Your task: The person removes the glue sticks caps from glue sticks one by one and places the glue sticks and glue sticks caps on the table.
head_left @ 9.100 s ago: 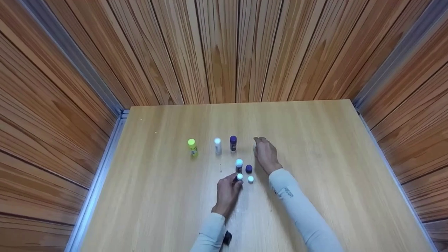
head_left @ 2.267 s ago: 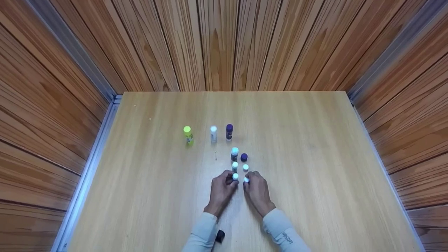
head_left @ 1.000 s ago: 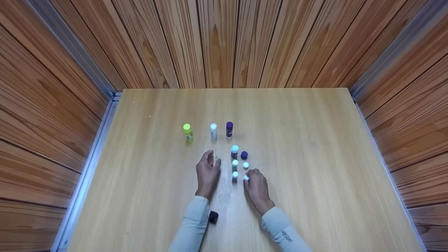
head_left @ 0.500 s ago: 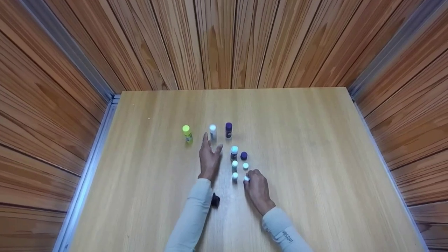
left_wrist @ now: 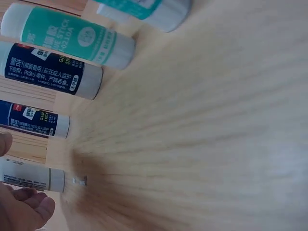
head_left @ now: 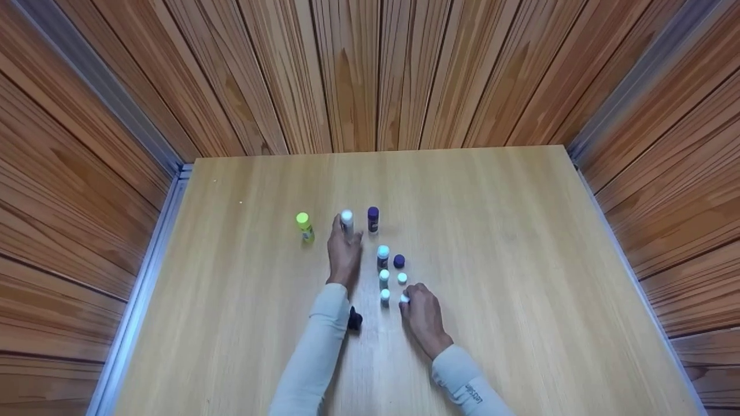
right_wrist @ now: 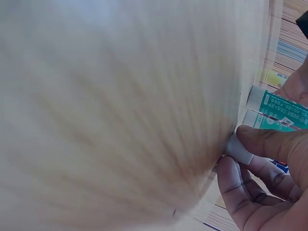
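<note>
My left hand (head_left: 344, 254) is around a white glue stick (head_left: 347, 218) standing at the back; in the left wrist view its fingers and thumb lie on either side of the white glue stick (left_wrist: 26, 174), not closed on it. My right hand (head_left: 425, 315) pinches a small white cap (right_wrist: 239, 149) between thumb and fingertips, down at the tabletop. Left of that hand stands a front-to-back line: a dark blue glue stick with a light top (head_left: 383, 257) and two teal glue sticks, the farther one (head_left: 384, 278) and the nearer one (head_left: 385, 297).
Beside the line lie a dark blue cap (head_left: 399, 261) and a white cap (head_left: 402, 278). At the back stand a yellow-green glue stick (head_left: 305, 227) and a dark purple-blue glue stick (head_left: 373, 220). Wood-plank walls (head_left: 347, 75) enclose the table (head_left: 520, 231) on three sides.
My left hand has left the nearest teal glue stick, moved away up the table and opened around the white glue stick. The right hand stays at the front with the cap.
</note>
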The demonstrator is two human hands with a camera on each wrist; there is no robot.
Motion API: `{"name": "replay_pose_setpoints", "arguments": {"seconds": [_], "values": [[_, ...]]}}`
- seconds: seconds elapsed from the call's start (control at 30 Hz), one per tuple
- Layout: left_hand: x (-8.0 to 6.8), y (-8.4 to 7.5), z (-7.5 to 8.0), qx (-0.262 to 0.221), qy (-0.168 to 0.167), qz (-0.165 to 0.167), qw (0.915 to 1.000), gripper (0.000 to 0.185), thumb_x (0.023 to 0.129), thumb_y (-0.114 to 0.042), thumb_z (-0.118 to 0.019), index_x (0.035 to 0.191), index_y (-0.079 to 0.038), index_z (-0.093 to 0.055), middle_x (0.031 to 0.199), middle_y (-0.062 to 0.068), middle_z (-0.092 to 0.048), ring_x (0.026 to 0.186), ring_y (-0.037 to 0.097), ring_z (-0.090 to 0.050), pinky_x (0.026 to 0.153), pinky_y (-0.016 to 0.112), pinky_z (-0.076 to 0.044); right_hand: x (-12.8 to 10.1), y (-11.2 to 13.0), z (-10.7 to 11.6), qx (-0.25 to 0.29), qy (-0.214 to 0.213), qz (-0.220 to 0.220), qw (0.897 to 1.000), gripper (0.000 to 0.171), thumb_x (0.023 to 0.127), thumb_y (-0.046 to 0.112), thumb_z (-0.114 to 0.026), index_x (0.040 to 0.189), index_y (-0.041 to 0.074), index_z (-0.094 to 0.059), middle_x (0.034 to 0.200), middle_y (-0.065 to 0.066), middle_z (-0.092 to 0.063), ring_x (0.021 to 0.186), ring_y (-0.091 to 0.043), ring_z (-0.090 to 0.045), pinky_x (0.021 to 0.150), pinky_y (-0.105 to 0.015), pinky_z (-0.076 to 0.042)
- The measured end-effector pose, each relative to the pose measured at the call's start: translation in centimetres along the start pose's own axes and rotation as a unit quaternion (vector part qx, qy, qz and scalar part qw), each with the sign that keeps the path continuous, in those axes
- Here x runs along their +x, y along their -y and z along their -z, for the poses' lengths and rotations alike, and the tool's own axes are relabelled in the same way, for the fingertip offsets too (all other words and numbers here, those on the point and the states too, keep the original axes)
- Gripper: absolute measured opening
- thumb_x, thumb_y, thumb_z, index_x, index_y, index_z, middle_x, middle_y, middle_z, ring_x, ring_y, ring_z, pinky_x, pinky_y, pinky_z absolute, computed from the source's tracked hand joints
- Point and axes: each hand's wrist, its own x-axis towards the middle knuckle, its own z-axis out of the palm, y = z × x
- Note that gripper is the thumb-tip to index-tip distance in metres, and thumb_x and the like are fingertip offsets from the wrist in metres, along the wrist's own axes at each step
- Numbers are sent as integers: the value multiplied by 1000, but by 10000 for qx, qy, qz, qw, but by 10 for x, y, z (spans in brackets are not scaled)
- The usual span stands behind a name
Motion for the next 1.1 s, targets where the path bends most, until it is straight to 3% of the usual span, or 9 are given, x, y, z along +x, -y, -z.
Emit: {"name": "replay_pose_setpoints", "arguments": {"seconds": [0.17,0.37,0.6,0.87,1.1], "values": [[6,-2,-2,-121,-33,107,9999,42,98,-12,-53,138,-20,-42,141,3,-49,135,19,-39,109,39,-34,0,1,-1,-27,51,-74,10000,9,83,1,-71,91,2,-68,78,-3,-56,69,-13,-55,61,-27,-50],[9,1,-3,-57,-162,321,9993,39,99,-11,-51,137,-14,-46,140,4,-51,133,19,-42,108,36,-36,-1,2,0,-51,156,-125,9998,10,83,3,-71,92,2,-68,80,-3,-57,71,-14,-57,63,-28,-51],[11,6,-4,373,-385,250,9982,30,99,-13,-52,129,-9,-53,128,7,-60,121,21,-54,100,34,-44,-1,1,2,5,96,-61,9999,9,82,2,-71,90,3,-67,80,-3,-58,73,-15,-57,64,-29,-52],[5,7,-4,647,-509,77,9966,24,97,-13,-56,120,-9,-56,117,7,-64,111,21,-59,91,35,-49,-5,1,0,-153,-143,90,9997,9,81,1,-73,88,1,-67,79,-4,-58,71,-15,-57,62,-29,-51],[-6,6,2,444,-379,209,9981,22,96,-13,-57,118,-11,-57,114,3,-63,107,16,-59,90,32,-50,-4,1,-2,-104,-161,134,9997,11,82,1,-73,91,2,-67,81,-4,-58,73,-15,-57,64,-29,-51]]}}
